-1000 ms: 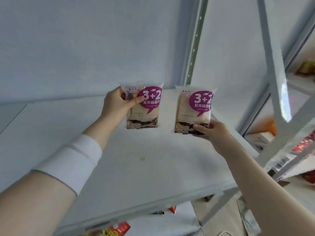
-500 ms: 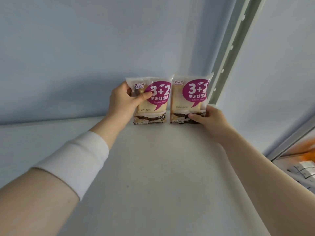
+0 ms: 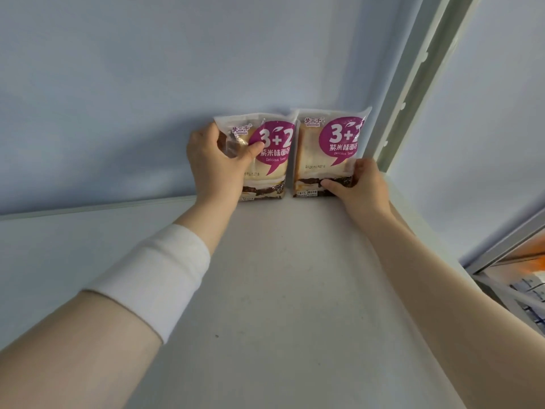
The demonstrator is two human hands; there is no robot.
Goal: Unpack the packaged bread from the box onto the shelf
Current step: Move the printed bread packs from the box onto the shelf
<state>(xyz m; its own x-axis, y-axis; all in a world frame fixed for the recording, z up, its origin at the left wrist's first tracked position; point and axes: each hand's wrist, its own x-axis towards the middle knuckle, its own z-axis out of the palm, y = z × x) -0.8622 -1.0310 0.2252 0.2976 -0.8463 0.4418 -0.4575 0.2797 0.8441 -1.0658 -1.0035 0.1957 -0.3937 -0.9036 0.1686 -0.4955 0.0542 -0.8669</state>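
Observation:
Two clear bread packs with purple "3+2" labels stand upright side by side at the back of the white shelf (image 3: 289, 290), against the pale blue wall. My left hand (image 3: 218, 163) grips the left bread pack (image 3: 271, 154) by its left edge, thumb across the front. My right hand (image 3: 359, 187) holds the right bread pack (image 3: 327, 149) at its lower right corner, thumb on the front. The right pack sits close to the shelf's upright post (image 3: 413, 84). The box is out of view.
A white wristband (image 3: 156, 276) wraps my left forearm. The perforated metal post runs up on the right. Behind it at the lower right, a neighbouring shelf (image 3: 528, 276) holds orange and white goods. The shelf surface in front of the packs is bare white.
Both hands carried the packs from mid-shelf to the back wall and set them upright next to each other. The view has moved in closer.

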